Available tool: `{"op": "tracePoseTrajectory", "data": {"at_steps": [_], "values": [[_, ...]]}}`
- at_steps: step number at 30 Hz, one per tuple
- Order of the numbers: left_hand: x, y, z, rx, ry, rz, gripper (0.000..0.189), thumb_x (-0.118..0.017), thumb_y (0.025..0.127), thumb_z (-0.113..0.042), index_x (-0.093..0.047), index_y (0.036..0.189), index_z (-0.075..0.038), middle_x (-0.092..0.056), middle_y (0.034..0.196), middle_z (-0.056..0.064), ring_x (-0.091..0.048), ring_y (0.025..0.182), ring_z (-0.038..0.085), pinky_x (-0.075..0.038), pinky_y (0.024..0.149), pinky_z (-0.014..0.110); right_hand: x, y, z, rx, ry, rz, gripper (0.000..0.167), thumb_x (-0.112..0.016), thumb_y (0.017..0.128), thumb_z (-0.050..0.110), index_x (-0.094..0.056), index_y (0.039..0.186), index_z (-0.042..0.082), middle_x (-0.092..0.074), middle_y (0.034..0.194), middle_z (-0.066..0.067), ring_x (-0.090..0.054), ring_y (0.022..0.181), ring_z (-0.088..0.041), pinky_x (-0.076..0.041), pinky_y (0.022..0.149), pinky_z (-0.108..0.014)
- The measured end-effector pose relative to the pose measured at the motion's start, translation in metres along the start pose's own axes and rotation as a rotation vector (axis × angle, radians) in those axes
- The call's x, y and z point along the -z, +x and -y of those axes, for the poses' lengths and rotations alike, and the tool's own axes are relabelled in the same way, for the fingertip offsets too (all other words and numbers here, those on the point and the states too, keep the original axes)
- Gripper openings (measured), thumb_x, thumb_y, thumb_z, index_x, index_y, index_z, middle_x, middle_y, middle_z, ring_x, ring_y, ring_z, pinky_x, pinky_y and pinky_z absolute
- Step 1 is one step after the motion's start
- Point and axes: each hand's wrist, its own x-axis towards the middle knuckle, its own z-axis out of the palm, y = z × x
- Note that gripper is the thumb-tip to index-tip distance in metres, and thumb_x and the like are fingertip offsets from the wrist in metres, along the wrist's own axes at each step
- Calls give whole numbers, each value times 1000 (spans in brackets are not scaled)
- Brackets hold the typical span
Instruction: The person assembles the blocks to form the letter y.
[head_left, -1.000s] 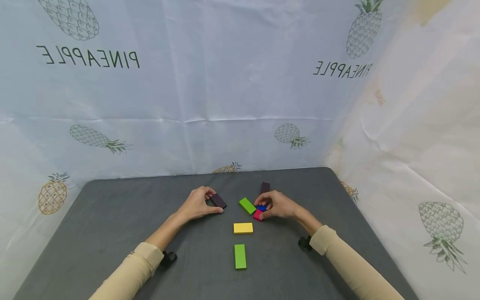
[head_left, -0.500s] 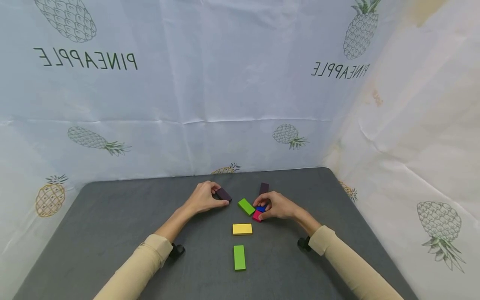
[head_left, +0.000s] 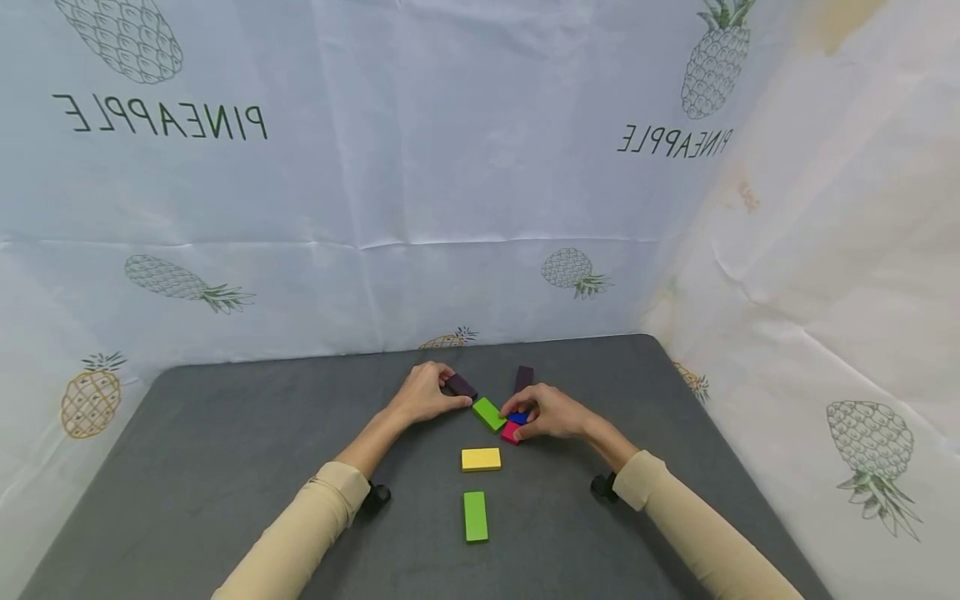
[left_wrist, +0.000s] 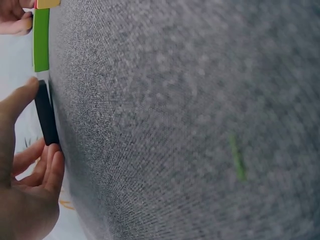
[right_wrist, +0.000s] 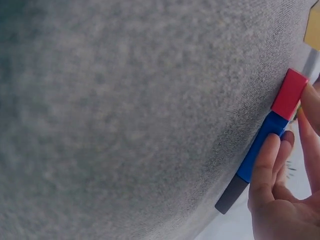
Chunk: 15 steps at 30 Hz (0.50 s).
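My left hand (head_left: pixel 423 395) pinches a dark block (head_left: pixel 462 387) lying on the grey table, thumb at its near end and fingertips at its far end, as the left wrist view shows. A small gap parts that dark block (left_wrist: pixel 46 112) from a slanted green block (head_left: pixel 488 414). Across from it, my right hand (head_left: pixel 558 412) holds a blue block (right_wrist: pixel 256 152) and a red block (right_wrist: pixel 290 94) that meet end to end, fingers on the blue one and thumb against the red one. Another dark block (right_wrist: pixel 231 195) adjoins the blue block's far end.
A yellow block (head_left: pixel 481 459) lies crosswise nearer me, and a second green block (head_left: pixel 476 517) lies lengthwise below it. The grey table (head_left: pixel 225 467) ends at a pale pineapple-print cloth (head_left: pixel 465 183) behind and at the sides.
My left hand has slid the dark block rightward across the table, close to the slanted green block. My right hand keeps its place on the blue and red blocks; the view shifts slightly.
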Motion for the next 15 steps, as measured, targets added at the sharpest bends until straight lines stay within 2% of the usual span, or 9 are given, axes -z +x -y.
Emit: {"op": "tracePoseTrajectory", "data": {"at_steps": [9, 15], "values": [[-4, 1, 2, -15, -2, -1, 61, -90, 89, -37, -72, 133, 2, -74, 124, 18, -70, 110, 29, -60, 100, 46, 3, -1, 3, -27, -23, 1, 32, -86, 94, 14, -81, 125, 12, -69, 131, -15, -61, 106, -18, -56, 85, -23], [-2, 2, 6, -8, -75, 15, 58, -88, 93, -33, -71, 134, 4, -74, 127, 20, -70, 114, 32, -59, 103, 49, 2, 0, 5, -25, -27, 1, 32, -86, 94, 14, -81, 125, 12, -69, 130, -15, -61, 104, -17, -56, 83, -22]]}}
